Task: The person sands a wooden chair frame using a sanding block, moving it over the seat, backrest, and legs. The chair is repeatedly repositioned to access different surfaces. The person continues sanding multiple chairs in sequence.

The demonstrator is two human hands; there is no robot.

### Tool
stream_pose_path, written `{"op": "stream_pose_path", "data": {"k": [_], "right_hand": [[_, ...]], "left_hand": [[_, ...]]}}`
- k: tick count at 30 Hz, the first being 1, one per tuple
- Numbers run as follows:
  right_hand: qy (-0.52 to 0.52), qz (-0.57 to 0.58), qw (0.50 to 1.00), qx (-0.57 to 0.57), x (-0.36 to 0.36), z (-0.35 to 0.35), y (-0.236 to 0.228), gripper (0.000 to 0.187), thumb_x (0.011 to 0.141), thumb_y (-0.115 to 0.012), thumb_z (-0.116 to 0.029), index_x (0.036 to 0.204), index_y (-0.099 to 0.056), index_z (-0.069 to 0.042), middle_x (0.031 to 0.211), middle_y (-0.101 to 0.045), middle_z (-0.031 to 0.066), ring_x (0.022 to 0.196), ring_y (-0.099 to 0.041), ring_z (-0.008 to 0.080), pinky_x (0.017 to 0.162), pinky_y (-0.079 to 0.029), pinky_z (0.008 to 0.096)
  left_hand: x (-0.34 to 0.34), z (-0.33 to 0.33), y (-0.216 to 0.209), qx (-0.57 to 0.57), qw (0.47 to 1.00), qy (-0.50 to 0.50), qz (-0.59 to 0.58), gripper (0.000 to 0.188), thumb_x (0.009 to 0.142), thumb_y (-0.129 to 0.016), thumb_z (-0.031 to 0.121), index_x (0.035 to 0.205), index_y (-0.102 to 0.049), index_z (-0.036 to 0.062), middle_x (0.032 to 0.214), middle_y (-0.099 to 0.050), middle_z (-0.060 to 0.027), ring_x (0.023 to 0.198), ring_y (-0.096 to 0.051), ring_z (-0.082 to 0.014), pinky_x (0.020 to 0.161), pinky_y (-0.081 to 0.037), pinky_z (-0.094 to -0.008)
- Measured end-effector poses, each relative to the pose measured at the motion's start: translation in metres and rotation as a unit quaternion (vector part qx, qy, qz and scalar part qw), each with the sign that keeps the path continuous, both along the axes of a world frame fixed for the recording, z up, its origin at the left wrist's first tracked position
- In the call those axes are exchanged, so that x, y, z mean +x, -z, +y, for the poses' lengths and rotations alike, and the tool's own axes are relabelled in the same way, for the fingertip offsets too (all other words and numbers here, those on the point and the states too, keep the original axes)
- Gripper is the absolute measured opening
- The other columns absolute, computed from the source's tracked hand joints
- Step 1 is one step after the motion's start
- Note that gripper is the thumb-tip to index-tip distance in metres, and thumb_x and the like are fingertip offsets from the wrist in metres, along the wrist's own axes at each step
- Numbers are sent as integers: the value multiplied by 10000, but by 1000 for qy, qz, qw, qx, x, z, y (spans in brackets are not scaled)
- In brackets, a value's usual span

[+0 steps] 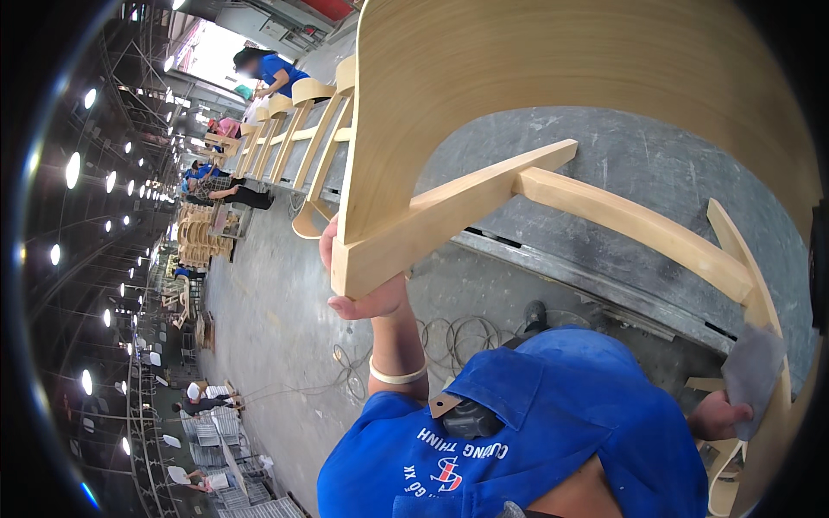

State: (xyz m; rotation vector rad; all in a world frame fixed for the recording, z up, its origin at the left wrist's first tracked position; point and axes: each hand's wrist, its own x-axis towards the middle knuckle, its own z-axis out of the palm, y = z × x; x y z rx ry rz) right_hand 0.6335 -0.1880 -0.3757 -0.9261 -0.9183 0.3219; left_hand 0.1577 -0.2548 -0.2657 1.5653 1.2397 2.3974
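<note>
Over the edge of a grey worktable [630, 155], you have a pale wooden frame [596, 56] close in front of you, its broad curved panel sweeping across the top of the view and down the right side. Your left hand [380, 298] is closed around the near end of its left post [458, 207], fingers wrapping the far side and thumb at the lower corner, with a pale band [397, 374] around the wrist. That post slants away from you over the tabletop; whether its far tip touches the surface you cannot tell from this angle. A bowed crossbar [639, 220] joins it to the right post [758, 289], which tapers toward its far end. Down at the right, your right hand [715, 416] grips a thin grey sheet [753, 367], which lies against the near part of the right post; its fingers are partly hidden, so you cannot see how each one sits. Below the frame shows your blue shirt [561, 406], with a dark object [471, 420] at the chest. Ahead and to your left, a row of similar wooden frames [302, 125] runs along the table, and a co-worker in blue [278, 73] leans in beyond them. A thin hose [458, 332] lies in loops on the grey floor [285, 319], and more people and stacked wooden parts [200, 233] stand farther off, with bright lamps [72, 170] along the far left.
</note>
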Motion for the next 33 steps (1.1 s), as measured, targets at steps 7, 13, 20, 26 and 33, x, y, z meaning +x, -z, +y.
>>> {"op": "stream_pose_path", "data": {"k": [7,13,20,26,33], "right_hand": [[-120,1,992,50,-9,0,-29,989,870,-460,-671,1347,-294,179,1339,-413,356,1228,-477,429,1033,-422,467],[-24,-81,995,-59,-19,2,-45,1052,855,-431,-726,1385,-245,164,1373,-371,370,1256,-450,455,1056,-406,484],[8,-81,996,-40,-29,7,-53,980,887,-422,-688,1397,-256,131,1368,-392,347,1240,-467,458,1071,-399,499],[26,-97,995,-15,-30,11,-56,975,886,-441,-679,1380,-272,144,1342,-426,342,1217,-490,454,1062,-414,491],[-3,-79,997,-4,-12,9,-41,846,937,-438,-576,1362,-308,144,1342,-429,334,1222,-484,451,1069,-401,500]], "left_hand": [[16,-45,-46,-237,948,-177,117,515,818,-638,235,1212,-515,-73,1110,-600,-170,1031,-594,-243,868,-482,-335],[27,-37,-97,-316,825,-252,395,231,844,-649,36,1063,-630,-35,924,-634,-113,753,-592,-143,660,-464,-260],[37,-15,-131,-428,751,-202,460,120,848,-638,34,958,-677,9,821,-581,-105,611,-542,-194,552,-424,-297],[39,-7,-131,-443,742,-170,474,159,863,-622,52,999,-697,16,855,-613,-144,693,-596,-256,616,-460,-334],[30,-7,-124,-417,791,-210,396,243,826,-680,40,1067,-680,17,889,-669,-105,693,-620,-138,612,-466,-272]]}}
